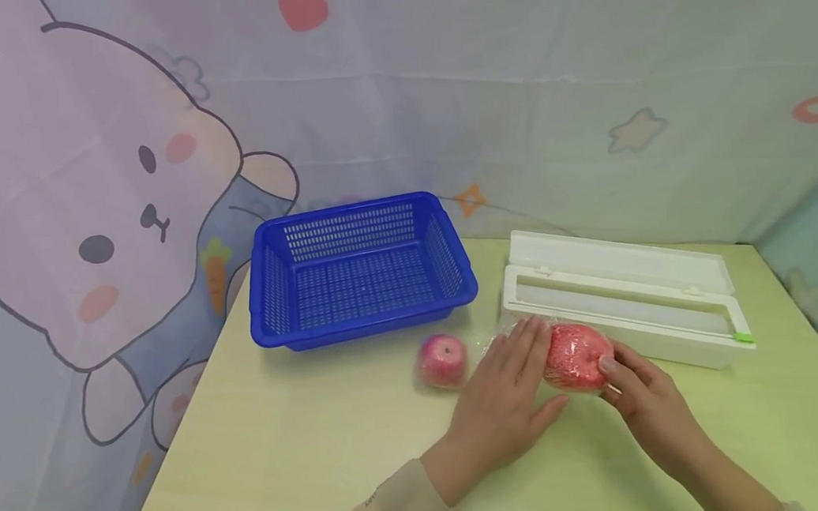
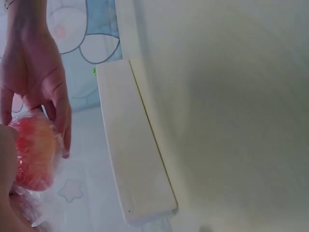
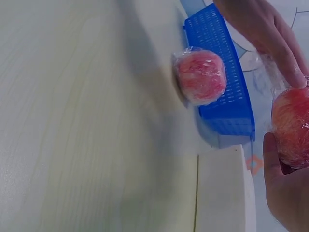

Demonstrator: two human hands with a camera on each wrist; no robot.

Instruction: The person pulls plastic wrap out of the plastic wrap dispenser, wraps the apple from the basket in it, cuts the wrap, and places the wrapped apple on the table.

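Observation:
A red apple (image 1: pixel 577 357) in clear plastic wrap is held up over the table between both hands. My right hand (image 1: pixel 650 397) grips its right end, thumb on the near side and fingers around behind. With fingers straight, my left hand (image 1: pixel 500 395) lies along the apple's left side, where loose wrap (image 1: pixel 488 341) sticks out past the fingers. The right wrist view shows the left fingertips against the film at the top of the apple (image 3: pixel 292 123). A second wrapped apple (image 1: pixel 442 361) sits on the table just left of the left hand.
Behind the second apple stands a blue plastic basket (image 1: pixel 364 326). At the right lies a long white wrap dispenser (image 1: pixel 686 347) with its lid raised, a roll (image 1: pixel 619 304) inside and a green slider (image 1: pixel 743 337) at its end. A printed cloth (image 1: pixel 442 111) hangs behind the table (image 1: pixel 287 454).

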